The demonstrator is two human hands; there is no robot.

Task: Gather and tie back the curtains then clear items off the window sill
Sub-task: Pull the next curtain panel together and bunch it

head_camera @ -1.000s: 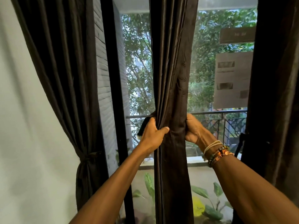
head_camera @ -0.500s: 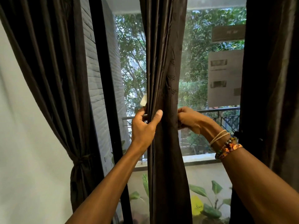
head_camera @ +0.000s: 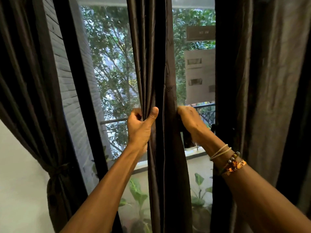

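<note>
The middle curtain [head_camera: 156, 64], centre of frame, is bunched into a narrow column: the left hand [head_camera: 140, 128] clenches its left edge, thumb across the folds, and the right hand [head_camera: 190, 121] grasps its right edge, fingertips hidden behind cloth. The pale tab above the left hand half a second ago is gone, and a dark strip [head_camera: 187, 138] hangs under the right hand (probably the tie-back). Judged: tying under way, no knot yet.

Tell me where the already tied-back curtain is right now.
In the head view, the tied-back curtain hangs at the far left, between the white wall and the black window frame.
</note>
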